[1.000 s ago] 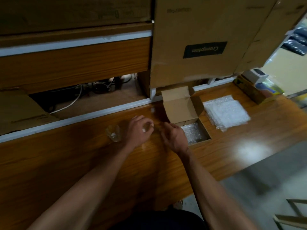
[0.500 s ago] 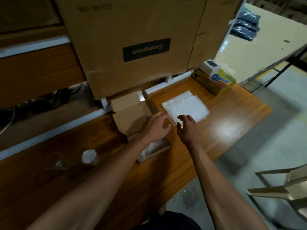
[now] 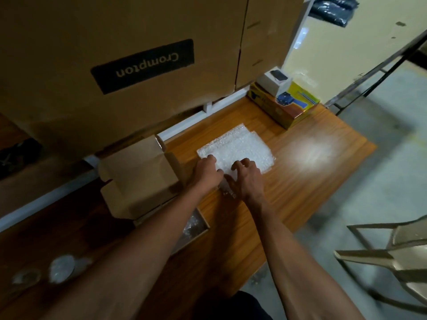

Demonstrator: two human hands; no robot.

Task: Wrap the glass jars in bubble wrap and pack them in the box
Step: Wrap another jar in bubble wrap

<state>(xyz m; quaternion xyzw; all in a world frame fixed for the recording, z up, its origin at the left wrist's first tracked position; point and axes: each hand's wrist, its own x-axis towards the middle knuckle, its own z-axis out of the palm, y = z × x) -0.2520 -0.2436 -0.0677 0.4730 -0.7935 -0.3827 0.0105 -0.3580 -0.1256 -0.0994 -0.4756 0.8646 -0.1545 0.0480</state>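
Frame centre: stack of white bubble wrap sheets [image 3: 240,150] is laid flat on the wooden table [image 3: 300,192]. Left hand [image 3: 208,173] is pressed on the stack's near-left edge, fingers curled onto it; right hand [image 3: 248,180] is set beside, fingers bent on the near corner. Whether a sheet is pinched cannot be told. Open brown cardboard box [image 3: 138,181] sits left of centre, just beside the stack. Two clear glass jars [image 3: 61,269], blurred, stand lower left.

The large cardboard carton [image 3: 138,65] bears a black label [image 3: 142,65] reading "Crompton", printed upside down.
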